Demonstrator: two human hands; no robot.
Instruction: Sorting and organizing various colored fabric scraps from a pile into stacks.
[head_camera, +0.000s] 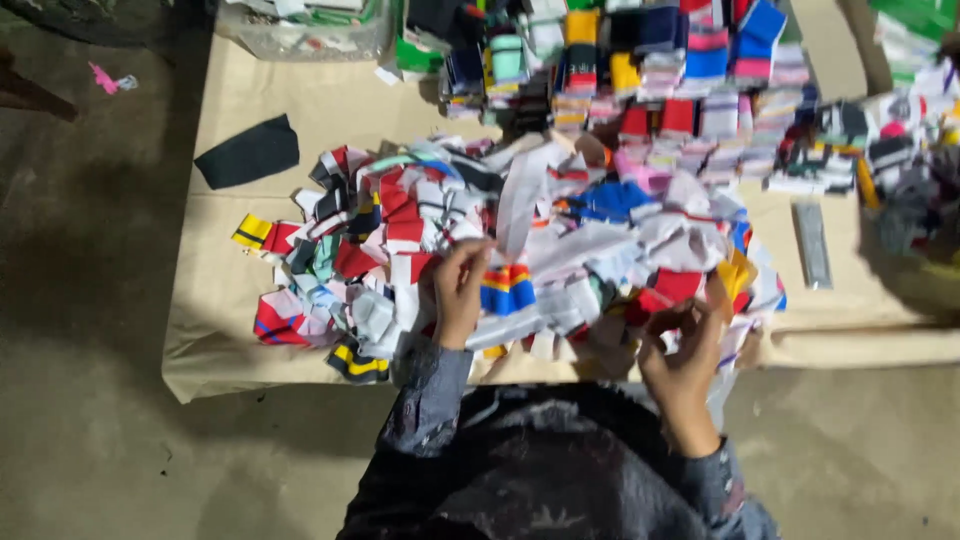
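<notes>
From my head camera I look down on a counter (300, 100) covered with tan paper, where a loose heap of small fabric pieces (400, 240) in red, white, blue, yellow and black spreads across the middle. My left hand (460, 290) is over the near part of the heap, fingers curled around a striped piece (507, 288) banded in red, yellow and blue, pinching it at its left edge. My right hand (683, 365) is at the near right edge of the heap, fingers bent and closed among white and red scraps; I cannot tell exactly which scrap it grips. Both sleeves are dark and patterned.

Beyond the heap, at the far side of the counter, sorted stacks of folded pieces (680, 90) stand in rows, touching one another. A single black piece (248, 152) lies apart at the left on bare paper. A flat grey bar (812, 243) lies to the right of the heap, near the counter's edge.
</notes>
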